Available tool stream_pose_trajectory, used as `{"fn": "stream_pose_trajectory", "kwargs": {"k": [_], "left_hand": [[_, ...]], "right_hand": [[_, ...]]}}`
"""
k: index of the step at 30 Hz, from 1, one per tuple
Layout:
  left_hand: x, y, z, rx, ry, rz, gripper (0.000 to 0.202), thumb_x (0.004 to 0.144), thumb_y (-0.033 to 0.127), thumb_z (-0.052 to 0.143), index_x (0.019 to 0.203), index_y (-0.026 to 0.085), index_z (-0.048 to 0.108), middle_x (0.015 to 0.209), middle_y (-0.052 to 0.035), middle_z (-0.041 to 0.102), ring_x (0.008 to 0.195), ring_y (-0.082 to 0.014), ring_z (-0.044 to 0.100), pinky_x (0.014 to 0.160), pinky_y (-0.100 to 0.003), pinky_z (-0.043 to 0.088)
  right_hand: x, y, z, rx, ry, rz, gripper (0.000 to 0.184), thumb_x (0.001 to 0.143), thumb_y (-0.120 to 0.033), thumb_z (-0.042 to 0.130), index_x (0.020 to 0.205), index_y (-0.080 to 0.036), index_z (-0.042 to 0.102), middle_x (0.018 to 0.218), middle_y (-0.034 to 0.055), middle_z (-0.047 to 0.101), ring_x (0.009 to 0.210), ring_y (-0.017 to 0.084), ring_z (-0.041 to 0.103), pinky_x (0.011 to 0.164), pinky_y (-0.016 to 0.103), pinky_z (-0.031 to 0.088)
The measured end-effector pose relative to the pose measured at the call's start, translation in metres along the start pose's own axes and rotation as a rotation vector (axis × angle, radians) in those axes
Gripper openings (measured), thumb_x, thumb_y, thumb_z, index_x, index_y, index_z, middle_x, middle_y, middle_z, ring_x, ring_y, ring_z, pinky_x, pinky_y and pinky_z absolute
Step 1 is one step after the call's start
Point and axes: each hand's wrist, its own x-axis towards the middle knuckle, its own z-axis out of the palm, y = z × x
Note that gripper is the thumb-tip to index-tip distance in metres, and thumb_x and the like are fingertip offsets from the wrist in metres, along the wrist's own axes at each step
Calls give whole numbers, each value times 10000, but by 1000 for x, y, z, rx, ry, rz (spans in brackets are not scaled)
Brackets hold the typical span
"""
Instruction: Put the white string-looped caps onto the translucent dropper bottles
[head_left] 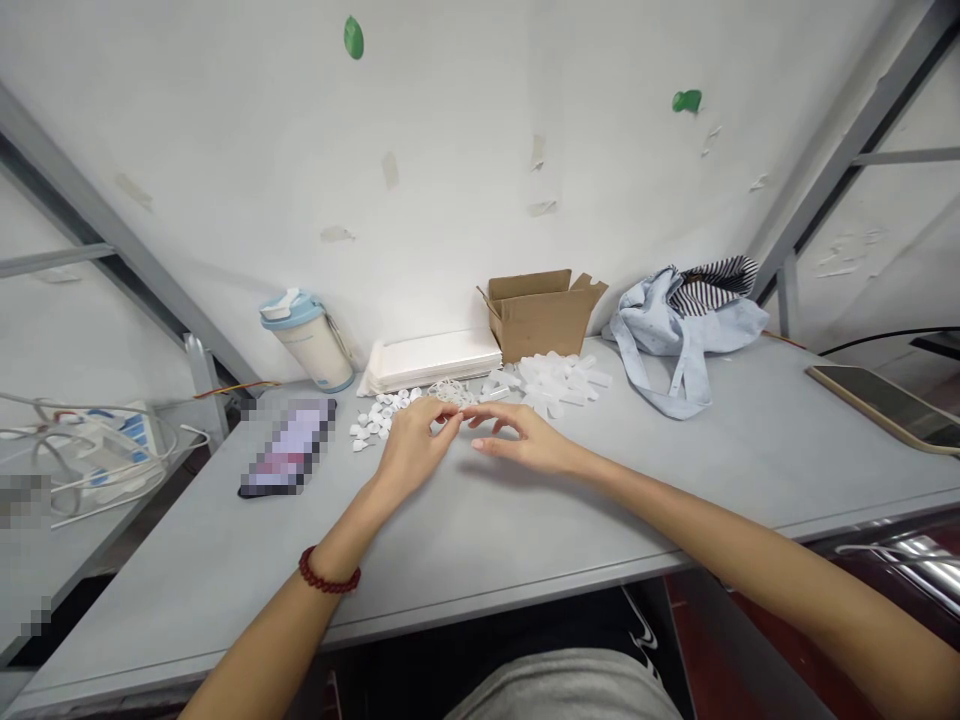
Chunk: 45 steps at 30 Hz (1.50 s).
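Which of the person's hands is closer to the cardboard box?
Right. The right hand lies in front of the cardboard box; the left hand sits further to the left.

left hand (411, 445), right hand (525, 440), fingertips meeting

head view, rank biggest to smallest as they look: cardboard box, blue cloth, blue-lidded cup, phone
1. blue cloth
2. cardboard box
3. blue-lidded cup and phone: they look about alike, so not ranked.
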Motion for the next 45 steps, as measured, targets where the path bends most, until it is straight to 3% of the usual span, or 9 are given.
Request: {"fn": "stream_pose_trajectory", "kwargs": {"k": [4,9,15,20,25,30,33,41,45], "left_hand": [[1,0,-4,-19,89,-49,208,836,308,516,810,182,679,815,-40,712,751,-185,618,653,-295,458],[2,-1,-10,-59,155,-113,205,807,320,542,778,174,683,818,-44,720,735,-182,627,661,-294,464],[2,-2,-7,-71,163,-100,171,787,292,561,750,178,684,779,-28,716,725,-176,622,658,-289,461],[3,-2,-5,-61,176,-86,167,784,262,564,748,179,705,752,-23,718,682,-167,615,644,-285,453],[3,-3,-6,-73,183,-92,154,779,241,578,728,179,710,737,-23,720,668,-163,615,621,-274,449],[2,-3,-3,-66,174,-65,137,779,240,603,718,184,711,730,-19,721,667,-161,616,618,-273,446],[1,-3,1,-72,161,-36,131,784,238,610,718,185,711,725,-18,721,661,-159,617,603,-269,442],[-2,0,6,-76,140,87,114,809,197,600,775,178,707,743,-22,717,671,-147,611,581,-248,455],[-3,3,7,-59,150,165,115,833,183,582,800,175,692,745,-24,703,673,-150,599,584,-254,463]], "right_hand": [[6,11,-14,-463,223,48,225,874,-187,511,1060,-166,634,1079,112,658,939,223,605,843,372,448],[11,21,-43,-1037,224,285,239,828,-77,501,1023,-104,636,1100,207,611,1070,339,514,836,422,386],[9,14,-51,-1139,148,489,251,830,-135,542,1068,-96,613,1078,188,635,1076,340,511,803,387,361],[9,15,-46,-1213,104,510,239,849,-106,492,1058,-79,605,1040,195,649,1053,332,521,795,380,353],[10,18,-44,-1074,191,376,266,858,-101,484,1103,-53,574,1064,223,629,1045,338,531,820,412,391],[8,13,-29,-479,236,42,240,866,-180,520,1098,-127,550,1082,141,621,940,224,604,826,368,472],[4,7,-16,-249,187,-35,232,867,-223,528,1092,-170,547,1088,111,616,892,195,622,822,378,498],[1,6,-2,-257,125,-69,237,858,-216,546,1086,-164,581,1038,108,636,787,173,617,789,375,503],[1,8,-1,-265,98,-55,330,862,-184,518,1189,-149,543,869,71,676,741,176,619,728,341,493]]}}
